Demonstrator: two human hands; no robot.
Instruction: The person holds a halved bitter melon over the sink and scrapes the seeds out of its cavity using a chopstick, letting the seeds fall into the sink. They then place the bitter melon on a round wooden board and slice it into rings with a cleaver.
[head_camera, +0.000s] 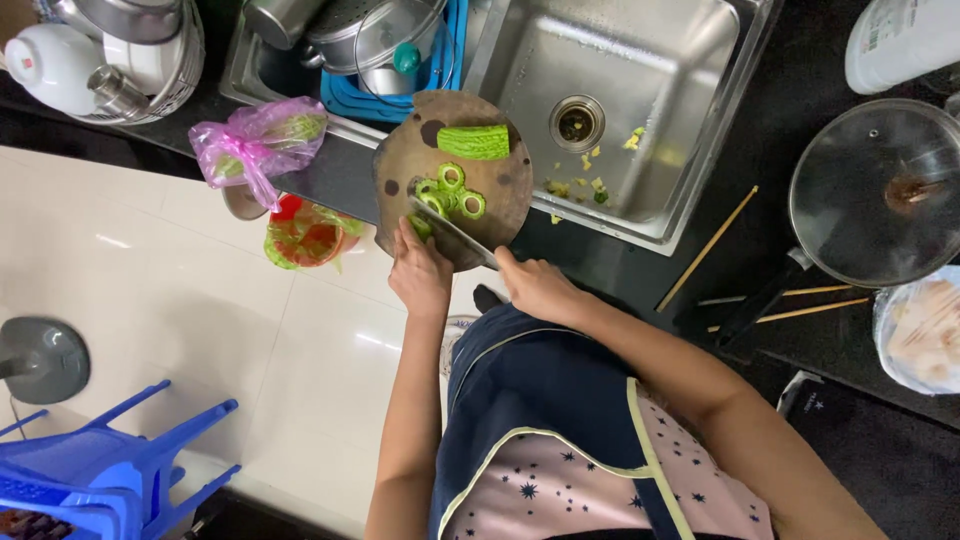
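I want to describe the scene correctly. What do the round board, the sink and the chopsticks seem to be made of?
Board: probably wood, brown, matte, with dark stains.
Sink: most likely stainless steel, grey, with a brushed sheen and reflections.
Chopsticks: wood or bamboo by their pale tan, dull look; too thin to tell which.

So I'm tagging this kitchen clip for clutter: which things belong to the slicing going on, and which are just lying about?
In use:
left hand
right hand
knife
round cutting board
green gourd piece
cut rings

Lying about:
pink plastic bag
chopsticks
glass pot lid
blue stools
sink
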